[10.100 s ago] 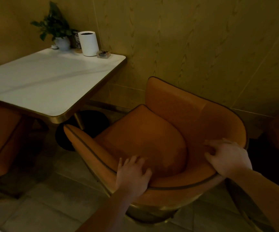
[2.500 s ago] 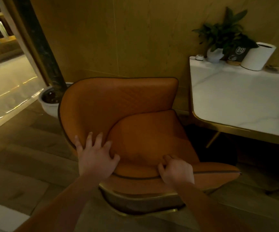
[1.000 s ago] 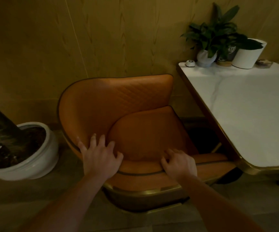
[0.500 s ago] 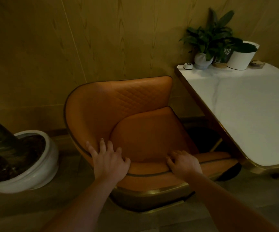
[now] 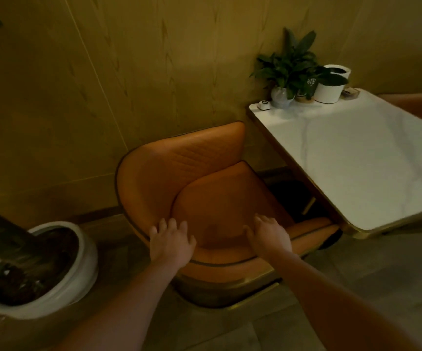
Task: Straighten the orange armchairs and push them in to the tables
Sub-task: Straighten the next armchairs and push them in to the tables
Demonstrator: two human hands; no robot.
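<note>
wall (image 5: 154, 59): wood panels | table (image 5: 369, 160): white marble, gold rim | orange armchair (image 5: 192, 168): just beside it | left hand (image 5: 171, 245), right hand (image 5: 270, 236): fingers spread flat on armchair, gripping nothing

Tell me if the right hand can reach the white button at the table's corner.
Likely, with a lean: nothing stands between the open right hand and the button, only the armchair below the path.

A café or restaurant corner: marble-topped table (image 5: 356, 160) with a potted plant (image 5: 288, 64); orange armchair (image 5: 179, 173); panelled wall (image 5: 154, 59).
</note>
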